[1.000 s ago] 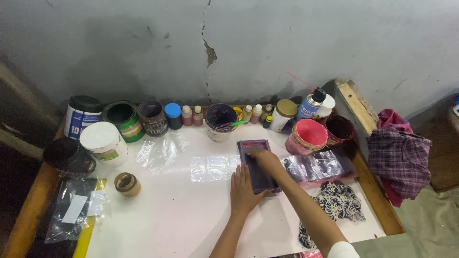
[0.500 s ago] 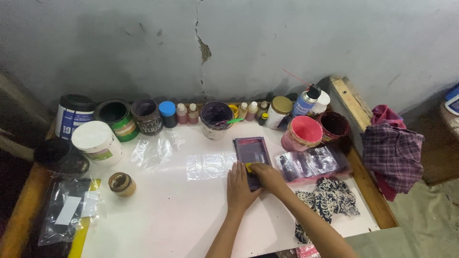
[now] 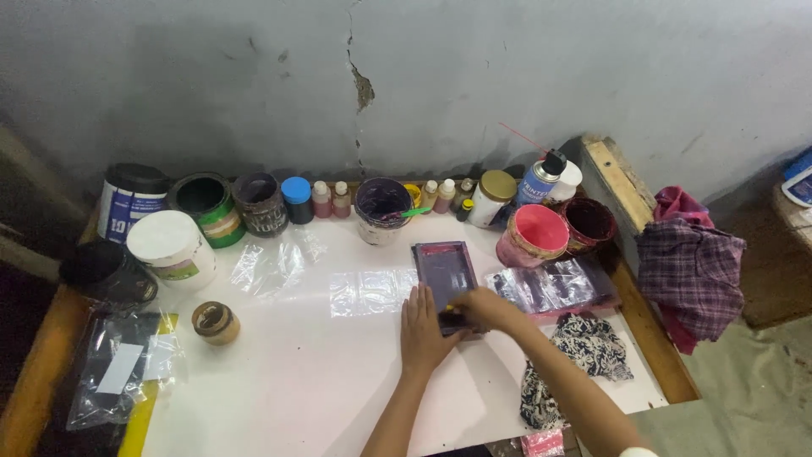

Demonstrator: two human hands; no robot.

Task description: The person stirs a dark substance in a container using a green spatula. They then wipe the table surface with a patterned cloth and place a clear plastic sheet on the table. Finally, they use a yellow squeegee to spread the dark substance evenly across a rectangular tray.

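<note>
Squeegee pulled to the near end of the small framed screen [image 3: 444, 272].
My left hand [image 3: 420, 332] still lies flat, steadying; my right hand [image 3: 484, 310] grips the squeegee, the pass nearly finished.

A white-topped table with wooden edges [image 3: 279, 381] stands against a cracked grey wall. Along its back edge runs a row of paint tubs, jars and small bottles, among them a white plastic tub with a lid [image 3: 172, 248], a dark purple-stained pot [image 3: 381, 208] and a pink plastic cup [image 3: 534, 236] (tipped toward the camera). Nearer the middle lie 2 clear plastic sheets [image 3: 366, 292], a small purple-stained rectangular screen frame [image 3: 445, 272], a little round brown jar [image 3: 215, 322] and a black-and-white patterned rag [image 3: 584, 347].
</note>
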